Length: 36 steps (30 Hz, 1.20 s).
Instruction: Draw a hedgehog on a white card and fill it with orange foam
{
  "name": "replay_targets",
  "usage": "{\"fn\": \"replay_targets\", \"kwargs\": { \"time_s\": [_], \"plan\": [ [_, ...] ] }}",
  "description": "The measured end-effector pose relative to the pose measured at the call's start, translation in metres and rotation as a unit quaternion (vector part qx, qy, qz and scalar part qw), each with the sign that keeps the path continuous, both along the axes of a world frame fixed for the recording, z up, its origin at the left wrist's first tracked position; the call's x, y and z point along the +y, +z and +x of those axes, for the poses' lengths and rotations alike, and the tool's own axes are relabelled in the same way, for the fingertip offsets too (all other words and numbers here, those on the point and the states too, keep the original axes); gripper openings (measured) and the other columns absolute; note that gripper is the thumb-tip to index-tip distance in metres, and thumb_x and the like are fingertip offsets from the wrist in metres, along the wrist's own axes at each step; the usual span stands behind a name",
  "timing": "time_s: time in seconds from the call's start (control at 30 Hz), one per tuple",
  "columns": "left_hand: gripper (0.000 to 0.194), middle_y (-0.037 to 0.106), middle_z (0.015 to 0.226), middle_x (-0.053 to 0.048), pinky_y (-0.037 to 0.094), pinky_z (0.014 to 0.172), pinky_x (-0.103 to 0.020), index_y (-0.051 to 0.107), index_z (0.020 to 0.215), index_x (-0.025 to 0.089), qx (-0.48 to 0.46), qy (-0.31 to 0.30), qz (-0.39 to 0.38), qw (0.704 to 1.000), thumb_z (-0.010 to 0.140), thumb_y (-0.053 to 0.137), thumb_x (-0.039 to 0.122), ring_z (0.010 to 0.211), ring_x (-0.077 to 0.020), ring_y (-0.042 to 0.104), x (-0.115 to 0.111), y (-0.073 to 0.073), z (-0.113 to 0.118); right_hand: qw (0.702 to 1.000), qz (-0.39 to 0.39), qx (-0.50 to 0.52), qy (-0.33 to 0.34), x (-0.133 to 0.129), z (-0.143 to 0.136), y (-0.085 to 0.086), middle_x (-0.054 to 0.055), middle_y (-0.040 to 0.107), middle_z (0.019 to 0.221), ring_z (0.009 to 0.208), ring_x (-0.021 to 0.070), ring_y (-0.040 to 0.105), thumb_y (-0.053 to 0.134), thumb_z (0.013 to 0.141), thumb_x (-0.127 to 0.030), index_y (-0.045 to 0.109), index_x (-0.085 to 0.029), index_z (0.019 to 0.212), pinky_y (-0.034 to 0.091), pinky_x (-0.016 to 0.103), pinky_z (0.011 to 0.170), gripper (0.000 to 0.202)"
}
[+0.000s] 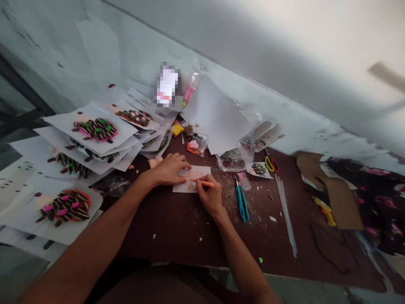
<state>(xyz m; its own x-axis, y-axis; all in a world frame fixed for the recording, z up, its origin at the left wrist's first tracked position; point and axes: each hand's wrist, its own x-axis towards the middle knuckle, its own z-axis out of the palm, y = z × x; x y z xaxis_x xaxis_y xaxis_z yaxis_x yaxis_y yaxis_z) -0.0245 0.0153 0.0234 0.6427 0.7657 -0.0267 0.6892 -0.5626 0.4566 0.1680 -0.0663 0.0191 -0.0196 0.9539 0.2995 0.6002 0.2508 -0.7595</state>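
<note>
A small white card (182,188) lies on the dark table, with an orange line drawing (193,174) on it. My left hand (169,169) rests on the card's left side, its fingers stretched out and holding nothing. In my right hand (211,197) is an orange marker (206,183), gripped near its tip, which meets the card at the drawing. Close to my left wrist lies a pale pink lump (155,162). Blue-handled cutters (241,198) lie just right of my right hand.
Sheets with hedgehog pictures (95,128) pile up on the left. Against the wall lean a lit phone (167,86) and a white sheet (215,114). To the right are scissors (272,164), clear glue sticks (286,217) and a yellow glue gun (325,211). Scraps litter the tabletop (183,236).
</note>
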Motion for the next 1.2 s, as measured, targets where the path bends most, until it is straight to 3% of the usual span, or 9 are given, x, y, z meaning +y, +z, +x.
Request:
{"fn": "replay_targets", "kwargs": {
  "time_s": [1.2],
  "plan": [
    [0.042,0.064,0.112,-0.006,0.04,0.094,-0.04,0.071,0.117,0.026,-0.008,0.009,-0.005,1.0,0.077,0.066,0.036,0.105,-0.0281,0.055,0.0003,-0.0014,0.0001,0.999,-0.015,-0.003,-0.03,-0.0014,0.0027,0.0002,0.0,0.066,0.062,0.055,0.0137,0.062,0.057,0.086,-0.032,0.052,-0.023,0.066,0.043,0.023,0.054,0.022]
  ]
}}
